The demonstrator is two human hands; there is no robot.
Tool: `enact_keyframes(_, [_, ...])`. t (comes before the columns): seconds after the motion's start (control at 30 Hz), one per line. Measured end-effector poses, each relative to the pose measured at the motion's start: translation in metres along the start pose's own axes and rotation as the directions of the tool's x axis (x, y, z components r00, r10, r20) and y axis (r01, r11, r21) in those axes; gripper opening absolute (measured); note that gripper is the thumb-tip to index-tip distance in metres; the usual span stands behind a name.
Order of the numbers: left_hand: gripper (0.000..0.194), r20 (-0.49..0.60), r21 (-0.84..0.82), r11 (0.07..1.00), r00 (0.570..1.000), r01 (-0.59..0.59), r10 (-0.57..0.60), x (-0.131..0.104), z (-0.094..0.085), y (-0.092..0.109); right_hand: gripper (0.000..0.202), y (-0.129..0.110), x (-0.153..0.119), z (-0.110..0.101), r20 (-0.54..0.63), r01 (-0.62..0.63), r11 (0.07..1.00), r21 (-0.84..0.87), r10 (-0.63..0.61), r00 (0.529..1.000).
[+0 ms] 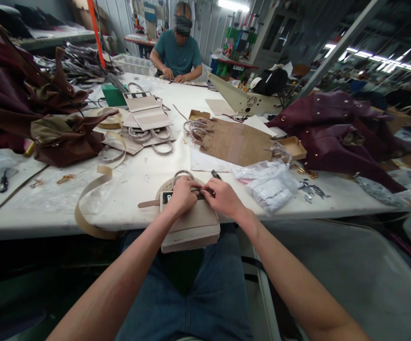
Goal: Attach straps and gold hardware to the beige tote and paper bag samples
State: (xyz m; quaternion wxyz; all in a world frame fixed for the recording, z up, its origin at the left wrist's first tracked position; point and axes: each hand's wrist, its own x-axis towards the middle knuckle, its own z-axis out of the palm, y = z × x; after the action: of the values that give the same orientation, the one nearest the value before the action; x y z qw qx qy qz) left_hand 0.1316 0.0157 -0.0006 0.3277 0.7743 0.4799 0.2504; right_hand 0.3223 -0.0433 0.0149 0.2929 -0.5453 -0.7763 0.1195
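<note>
A beige bag piece (191, 227) lies at the table's front edge and hangs over it above my lap. My left hand (184, 195) is closed in a pinch at its top edge, beside a black patch (166, 197). Meeting it from the other side, my right hand (224, 196) also pinches there, fingertips close to the left ones. What the fingers hold is small and dark, partly hidden, and I cannot make it out. A brown strap (148, 204) sticks out to the left. Behind the hands rises a plastic-wrapped loop handle (183, 174). A dark-handled tool (216, 174) lies by my right hand.
A tape roll end (84, 201) curls at the left. Stacked beige pieces (148, 111), a brown panel (237, 142), plastic bags (271, 184) and metal fittings (312, 189) surround the work. Burgundy bags (333, 132) stand right, brown ones (70, 142) left. Across the table sits a person (177, 54).
</note>
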Motion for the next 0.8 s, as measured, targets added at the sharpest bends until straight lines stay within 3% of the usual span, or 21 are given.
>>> enact_keyframes(0.3, [0.029,-0.026,0.007,1.000,1.000,-0.002,0.002,-0.003,-0.002,0.007,0.017,0.002,0.000,0.004,-0.020,0.023,0.998,0.058,-0.022,1.000])
enact_keyframes(0.5, [0.032,-0.022,0.014,1.000,1.000,0.018,-0.018,-0.005,-0.002,0.008,0.015,0.003,-0.008,-0.011,0.046,-0.001,0.980,0.200,-0.009,0.999])
enact_keyframes(0.63, [0.032,-0.042,0.030,0.999,0.999,0.018,-0.016,-0.006,-0.002,0.010,0.035,0.003,-0.015,-0.022,0.125,0.084,0.981,0.175,-0.107,0.986])
enact_keyframes(0.8, [0.032,-0.034,0.054,0.998,0.999,0.012,-0.010,-0.007,-0.002,0.011,0.025,0.000,-0.012,-0.019,0.109,0.176,0.980,0.090,-0.186,0.977])
